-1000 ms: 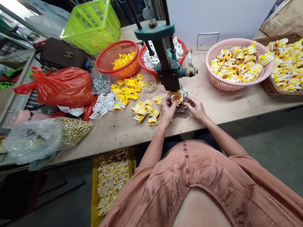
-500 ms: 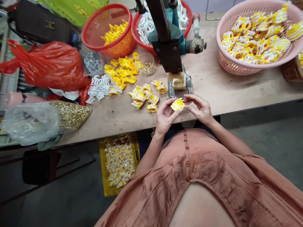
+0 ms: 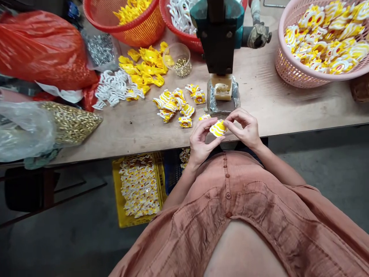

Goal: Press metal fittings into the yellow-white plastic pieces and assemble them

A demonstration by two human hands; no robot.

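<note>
- I see a plain wooden bench [image 3: 273,107], pale, scuffed and matte, with its front edge running across my view. Grey concrete floor [image 3: 331,165] lies below it.
- Under the bench stands a yellow crate [image 3: 117,192] heaped with small yellow-and-white pieces.
- A teal and black hand press [image 3: 219,34] rises at the back of the bench. At its foot sits a cream block [image 3: 222,90] with a hollow in its top.
- A pink lattice basket [image 3: 291,75] on the right is piled with glossy yellow-and-white pieces.
- An orange-red mesh basket [image 3: 144,29] holds yellow plastic shapes. Just beside it, a red basket [image 3: 173,23] holds white ones.
- Loose yellow parts [image 3: 144,67], curly white parts [image 3: 112,86] and a small heap of joined pieces [image 3: 173,104] lie spread left of the press.
- A small clear cup [image 3: 180,57] holds brassy rivets.
- On the far left are a crinkled red plastic bag [image 3: 43,46] and a clear bag of gold bits [image 3: 69,121].
- My left hand [image 3: 200,142] and right hand [image 3: 245,129] meet at the bench's near edge, just in front of the press.
- Both pinch one striped yellow-and-white piece [image 3: 218,129] between thumb and fingertips. It is held in the air between them, clear of the block.
</note>
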